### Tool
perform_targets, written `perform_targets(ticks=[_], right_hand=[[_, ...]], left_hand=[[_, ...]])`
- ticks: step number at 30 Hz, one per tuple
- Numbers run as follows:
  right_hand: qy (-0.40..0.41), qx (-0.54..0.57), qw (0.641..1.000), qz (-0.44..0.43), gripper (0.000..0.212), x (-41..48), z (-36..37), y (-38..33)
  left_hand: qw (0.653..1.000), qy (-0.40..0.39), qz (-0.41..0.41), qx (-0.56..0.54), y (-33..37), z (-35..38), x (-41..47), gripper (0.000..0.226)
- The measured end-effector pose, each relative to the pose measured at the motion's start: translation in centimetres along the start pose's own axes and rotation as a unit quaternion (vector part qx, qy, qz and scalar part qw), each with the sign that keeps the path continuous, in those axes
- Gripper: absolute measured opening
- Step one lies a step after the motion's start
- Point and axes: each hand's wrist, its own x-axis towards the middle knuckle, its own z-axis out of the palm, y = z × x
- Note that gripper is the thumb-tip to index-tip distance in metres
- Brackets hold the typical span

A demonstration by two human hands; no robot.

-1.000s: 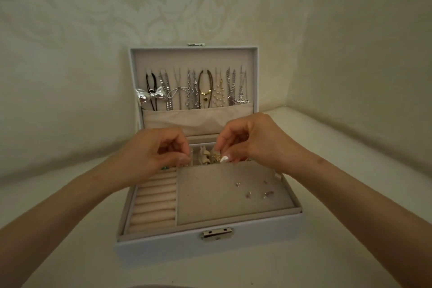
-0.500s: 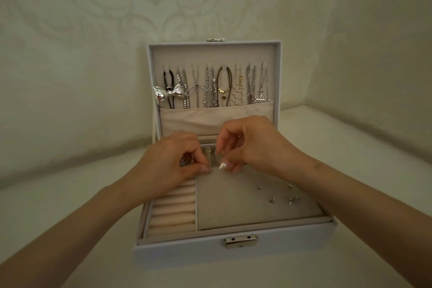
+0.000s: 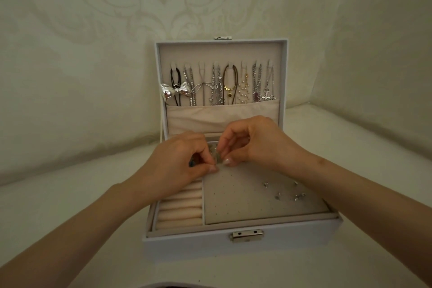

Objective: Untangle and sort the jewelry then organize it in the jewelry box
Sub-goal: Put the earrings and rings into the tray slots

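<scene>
While the white jewelry box [image 3: 292,238] stands open, a small silvery jewelry piece [image 3: 216,155] is pinched between the curled fingertips of the left hand [image 3: 180,166] and right hand [image 3: 254,142], over the back edge of the perforated earring pad [image 3: 238,203]. Necklaces [image 3: 217,86] are hung in the lid [image 3: 219,54].

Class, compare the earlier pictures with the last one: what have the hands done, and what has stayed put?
The left hand and right hand drew together over the box. Both now pinch a small silvery piece between them. The necklaces in the lid and the studs on the pad stayed as they were.
</scene>
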Motion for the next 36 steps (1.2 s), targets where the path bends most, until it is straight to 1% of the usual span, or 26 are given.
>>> perform_targets(ticks=[2,5,7,10,14,15,17,18,21,27,30,31,32,34,36], right_hand=[[0.009,-0.005,1.000,-0.005,0.034,0.0,0.2,0.0],[0.019,-0.023,0.999,-0.015,0.030,-0.1,0.7,0.0],[0.020,-0.042,0.998,-0.032,0.031,-0.3,1.0,0.1],[0.021,-0.059,0.997,-0.054,0.029,-0.4,1.3,0.2],[0.028,-0.071,0.995,-0.066,0.031,-0.6,1.4,0.3],[0.029,-0.081,0.994,-0.070,0.030,-0.6,1.4,0.3],[0.032,-0.103,0.991,-0.081,0.027,-0.6,1.5,0.3],[0.032,-0.114,0.989,-0.085,0.026,-0.6,1.5,0.3],[0.033,-0.144,0.984,-0.101,0.026,-0.7,1.5,0.4],[0.025,-0.181,0.972,-0.147,0.019,-1.6,1.5,0.6],[-0.016,-0.235,0.963,-0.129,0.022,-2.2,0.5,0.3],[-0.025,-0.234,0.965,-0.119,0.024,-2.3,0.0,0.2],[-0.027,-0.205,0.973,-0.102,0.025,-2.5,-0.6,0.1],[-0.006,-0.118,0.990,-0.072,0.025,-2.9,-1.9,0.0],[0.014,-0.086,0.994,-0.067,0.022,-3.5,-3.3,0.1]], left_hand=[[0.999,-0.005,0.036,0.032,0.2,-0.1,-0.1,0.023],[0.993,-0.029,0.096,0.055,0.1,-0.5,-0.5,0.023],[0.992,-0.044,0.107,0.045,-0.4,-1.0,-0.8,0.023],[0.997,-0.043,0.070,-0.005,-0.5,-1.8,-1.0,0.025],[0.997,0.026,-0.009,-0.066,-0.1,-2.1,-1.1,0.014],[0.996,0.043,-0.017,-0.072,-0.1,-2.1,-1.2,0.017],[0.995,0.067,-0.030,-0.071,0.1,-2.0,-1.2,0.030],[0.994,0.076,-0.037,-0.073,0.1,-2.0,-1.2,0.033],[0.992,0.088,-0.045,-0.079,0.3,-1.9,-1.2,0.031],[0.991,0.105,-0.028,-0.079,0.4,-2.0,-1.1,0.029],[0.990,0.103,-0.031,-0.089,1.1,-1.8,-0.7,0.020],[0.991,0.098,-0.032,-0.087,1.4,-1.7,-0.5,0.017],[0.992,0.091,-0.031,-0.079,1.7,-1.5,-0.3,0.016],[0.995,0.079,-0.028,-0.053,2.3,-1.2,0.1,0.017],[0.998,0.054,-0.026,-0.031,2.9,-1.2,0.6,0.022]])
